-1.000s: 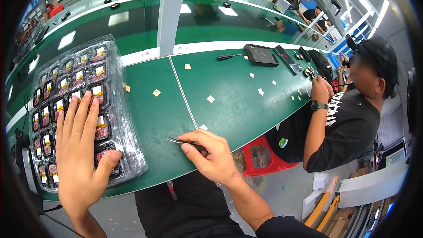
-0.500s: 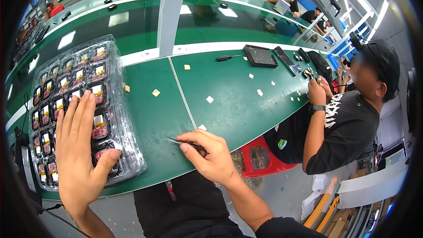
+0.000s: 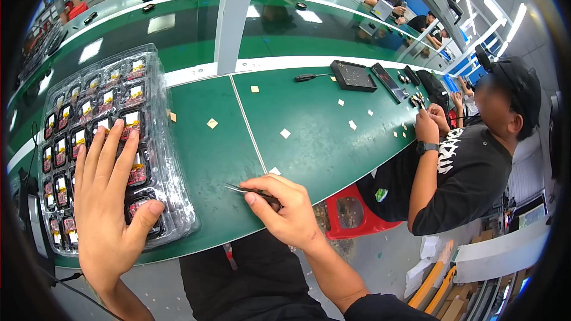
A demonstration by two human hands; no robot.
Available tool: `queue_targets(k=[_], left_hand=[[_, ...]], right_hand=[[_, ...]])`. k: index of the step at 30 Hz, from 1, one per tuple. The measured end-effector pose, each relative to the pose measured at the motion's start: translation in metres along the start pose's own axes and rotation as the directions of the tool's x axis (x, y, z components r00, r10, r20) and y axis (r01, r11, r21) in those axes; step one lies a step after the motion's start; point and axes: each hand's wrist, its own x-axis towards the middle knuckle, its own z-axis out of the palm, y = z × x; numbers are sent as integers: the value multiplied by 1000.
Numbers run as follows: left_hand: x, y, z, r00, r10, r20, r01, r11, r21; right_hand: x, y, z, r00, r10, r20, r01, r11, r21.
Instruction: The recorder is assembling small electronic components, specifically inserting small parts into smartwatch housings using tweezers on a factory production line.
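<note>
A: Clear thin plastic, that blister tray [image 3: 172,202] — stacked, sitting at the near left edge of the green bench [image 3: 309,142]. Your left hand [image 3: 110,202] lies flat on top of it, fingers spread and released, thumb against the near right corner. Nothing gripped there.

B: How does it handle?

A: Light and floppy, I'd judge. It flexes if you lift one corner, and the small red-and-black parts [image 3: 138,172] in the pockets could jump out. Take it by both long rims, or keep the palm pressing down like you do now.

B: Right hand?

A: Your right hand [image 3: 285,208] is clenched around slim metal tweezers [image 3: 241,189], tips pointing left toward the tray, resting on the bench near the front edge. Tweezers are stiff, springy, sharp; pinch mid-shank.

B: Around that?

A: Small tan squares [image 3: 212,123] scattered on the bench, a black screwdriver [image 3: 312,76] and a dark flat tray [image 3: 353,75] farther off. A seated co-worker [image 3: 464,166] on your right, hands up at the bench edge.
</note>
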Motion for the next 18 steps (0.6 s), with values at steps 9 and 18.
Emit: queue_targets(k=[9,18], left_hand=[[0,1,-2,1000,-4,-3,4,1000,-8],[0,1,0,999,-14,-36,11,998,-58]], right_hand=[[1,1,2,999,-20,-27,21,1000,12],[1,2,5,998,-44,-48,45,999,23]])
